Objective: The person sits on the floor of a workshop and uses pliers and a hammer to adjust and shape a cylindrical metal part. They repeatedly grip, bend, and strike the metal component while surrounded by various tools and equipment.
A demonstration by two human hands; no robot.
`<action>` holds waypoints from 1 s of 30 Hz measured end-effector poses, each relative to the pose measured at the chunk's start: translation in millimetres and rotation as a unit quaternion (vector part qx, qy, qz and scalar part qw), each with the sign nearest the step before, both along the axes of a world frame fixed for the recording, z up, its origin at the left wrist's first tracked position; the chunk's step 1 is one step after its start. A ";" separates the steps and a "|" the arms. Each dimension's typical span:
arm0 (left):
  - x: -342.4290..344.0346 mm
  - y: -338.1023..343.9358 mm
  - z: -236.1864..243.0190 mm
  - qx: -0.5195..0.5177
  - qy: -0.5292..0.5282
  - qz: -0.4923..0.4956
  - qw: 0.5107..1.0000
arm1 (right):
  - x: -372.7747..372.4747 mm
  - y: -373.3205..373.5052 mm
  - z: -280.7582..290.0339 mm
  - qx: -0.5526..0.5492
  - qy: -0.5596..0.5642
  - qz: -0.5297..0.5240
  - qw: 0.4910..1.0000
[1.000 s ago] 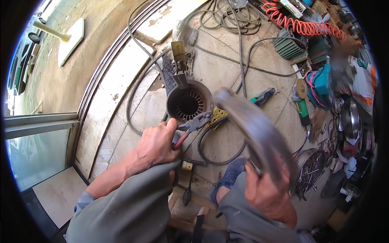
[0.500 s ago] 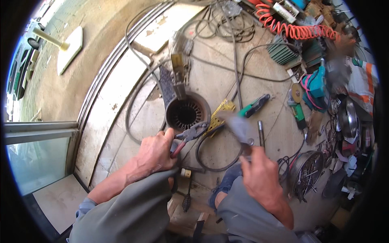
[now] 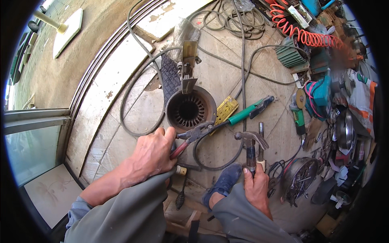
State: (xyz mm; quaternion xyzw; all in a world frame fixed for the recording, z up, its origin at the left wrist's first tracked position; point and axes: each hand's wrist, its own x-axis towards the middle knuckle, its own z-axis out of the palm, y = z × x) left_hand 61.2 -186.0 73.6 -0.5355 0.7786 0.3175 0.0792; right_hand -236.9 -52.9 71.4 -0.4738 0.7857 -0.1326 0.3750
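Observation:
My left hand [image 3: 150, 156] is closed around pliers [image 3: 195, 133] with red handles, their jaws at the near rim of a hollow metal cylinder [image 3: 206, 99]. Inside the cylinder is a ring of slots; above it sits a metal bracket [image 3: 189, 54]. At lower right, my right hand [image 3: 255, 189] grips a claw hammer [image 3: 250, 139] upright by its dark handle. A metal rod [image 3: 261, 128] stands just behind the hammer; whether that hand also holds it is unclear.
A yellow power strip [image 3: 227, 106] and green tool [image 3: 243, 115] lie beside the cylinder, among looped cables [image 3: 243, 69]. At right are a ribbed motor [image 3: 288, 54], orange coiled hose [image 3: 308, 38], grinder [image 3: 299, 121] and metal bowl [image 3: 296, 178]. A glass door [image 3: 32, 150] is at left.
The hammer, blurred and swinging near the cylinder earlier, is now lower, upright and sharp in my right hand. My left hand stays on the pliers at the rim. The view has shifted slightly.

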 end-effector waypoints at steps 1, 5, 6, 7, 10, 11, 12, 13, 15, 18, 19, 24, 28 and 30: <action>0.0 0.0 -1.1 0.003 0.002 0.006 1.000 | -1.0 0.9 -2.1 -0.004 -0.005 -0.002 1.000; -0.3 1.3 -6.6 0.001 0.017 0.018 1.000 | 0.6 -3.8 -4.9 -0.003 0.005 -0.013 1.000; -1.5 1.7 -7.9 -0.002 0.022 0.018 1.000 | -0.1 -3.0 -8.4 -0.021 0.010 -0.007 1.000; -1.9 1.6 -8.4 0.007 0.015 0.024 1.000 | 0.2 -2.8 -11.9 -0.039 0.011 -0.001 0.999; -6.6 0.1 -7.6 0.037 -0.013 0.032 0.999 | -0.5 -5.6 -20.6 -0.071 -0.012 -0.005 0.997; -7.9 -0.5 -8.1 0.032 -0.016 0.025 0.999 | -1.7 -5.8 -23.2 -0.051 -0.026 -0.012 0.998; -8.5 -0.7 -9.1 0.027 -0.019 0.018 0.999 | -4.3 -5.8 -23.9 -0.030 -0.040 -0.019 0.999; -8.8 -0.3 -10.4 0.020 -0.022 0.012 0.999 | -6.0 -6.5 -25.0 -0.012 -0.056 -0.025 0.998; -8.7 3.2 -13.9 -0.008 -0.016 0.016 1.000 | -7.0 -8.9 -25.8 -0.004 -0.068 -0.041 0.997; -11.0 5.9 -15.6 -0.008 -0.037 0.028 0.999 | -11.7 2.6 -41.8 -0.033 -0.072 -0.054 0.995; -12.7 4.7 -14.4 -0.011 -0.038 0.021 0.999 | -14.9 7.2 -47.9 -0.053 -0.069 -0.058 0.995; -13.3 3.0 -10.2 -0.035 -0.055 0.004 0.998 | -22.5 20.0 -60.7 -0.001 -0.108 -0.076 0.991; -15.2 -2.3 -5.5 -0.048 -0.087 -0.028 0.995 | -30.5 32.7 -68.0 0.006 -0.117 -0.083 0.990; -17.6 -3.8 -0.8 -0.049 -0.081 -0.031 0.995 | -30.5 34.7 -68.7 0.013 -0.123 -0.084 0.989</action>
